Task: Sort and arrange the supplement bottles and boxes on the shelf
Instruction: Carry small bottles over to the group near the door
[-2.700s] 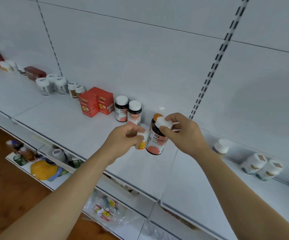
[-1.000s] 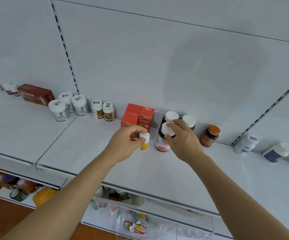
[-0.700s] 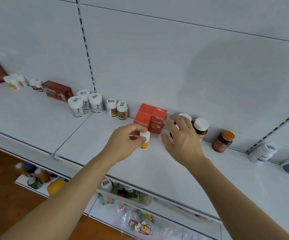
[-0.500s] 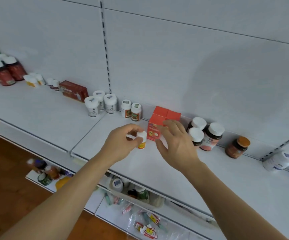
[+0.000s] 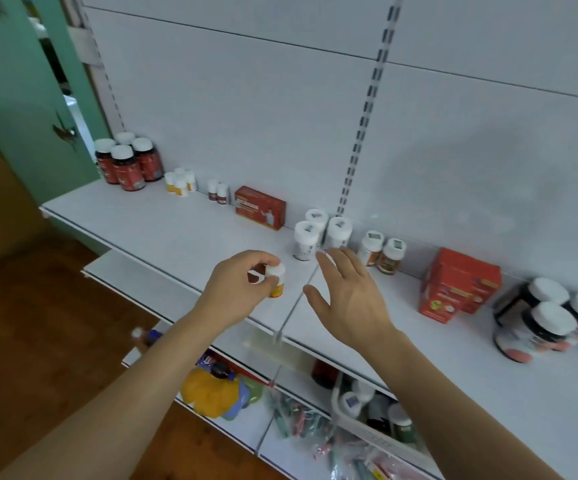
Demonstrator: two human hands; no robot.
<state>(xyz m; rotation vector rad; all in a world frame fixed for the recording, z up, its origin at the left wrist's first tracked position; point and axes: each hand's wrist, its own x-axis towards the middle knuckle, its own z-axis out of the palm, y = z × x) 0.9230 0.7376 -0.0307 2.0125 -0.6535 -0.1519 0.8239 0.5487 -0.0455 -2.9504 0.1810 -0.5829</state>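
Left hand (image 5: 237,289) pinches a small white-capped bottle (image 5: 276,280) with a yellow label, thumb and fingertips on the cap and shoulder, held upright just above the shelf (image 5: 163,233) near its front edge. Grip sits high on the bottle, likely so the base stays free to set down. Right hand (image 5: 348,299) holds nothing, fingers spread and relaxed, hovering palm-down over the seam between two shelf panels, near the three white tubs (image 5: 317,233).

Goods run along the back wall in like-with-like groups: dark red-label bottles (image 5: 128,161) at the far left, then small yellow-label bottles (image 5: 180,181), two tiny dark bottles (image 5: 218,192), a flat red box (image 5: 260,207), the tubs, two brown-label bottles (image 5: 381,251), red cartons (image 5: 459,285), and dark bottles with white caps (image 5: 544,320) at the right.

Judgement: the held bottle looks to match the small yellow-label cluster, so it probably belongs there, well to the left of where it is now. Free hand seems ready to steady or shift neighbours. Lower shelf clutter is blurred, can't identify.
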